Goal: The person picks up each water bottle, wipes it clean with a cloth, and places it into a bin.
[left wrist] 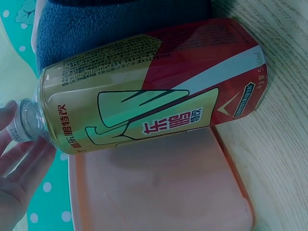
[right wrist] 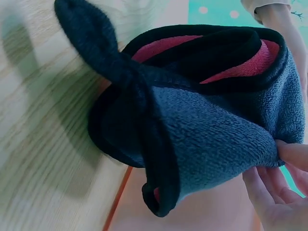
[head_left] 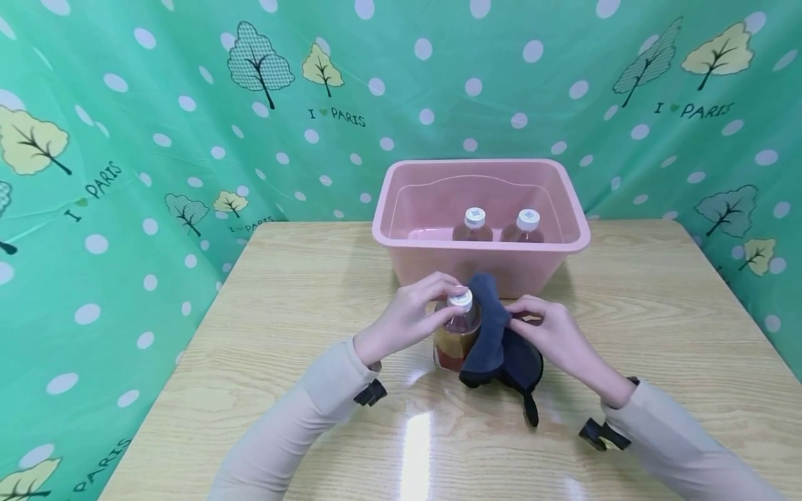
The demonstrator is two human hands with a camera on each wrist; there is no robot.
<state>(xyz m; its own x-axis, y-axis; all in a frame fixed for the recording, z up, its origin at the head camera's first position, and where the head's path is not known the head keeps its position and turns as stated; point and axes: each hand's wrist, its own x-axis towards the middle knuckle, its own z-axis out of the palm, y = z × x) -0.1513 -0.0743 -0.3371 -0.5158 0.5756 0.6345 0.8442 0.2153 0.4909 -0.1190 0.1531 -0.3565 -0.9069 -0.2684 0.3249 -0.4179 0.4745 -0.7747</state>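
My left hand (head_left: 413, 313) pinches the white cap of a plastic drink bottle (left wrist: 144, 96), which stands upright on the table and bears a gold and red label. Right beside the bottle is a dark blue terry cloth (head_left: 485, 337) with black edging. My right hand (head_left: 557, 334) pinches the upper part of this cloth between thumb and fingers. In the right wrist view the cloth (right wrist: 211, 130) is folded over, showing a pinkish-red inner side and a black hanging loop (right wrist: 91, 38).
Behind the hands stands a pink plastic bin (head_left: 426, 261). Inside it, toward the right, are two bottles (head_left: 475, 218) with white caps. The wooden table (head_left: 282, 299) ends at a green polka-dot curtain (head_left: 351, 160) at the back and sides.
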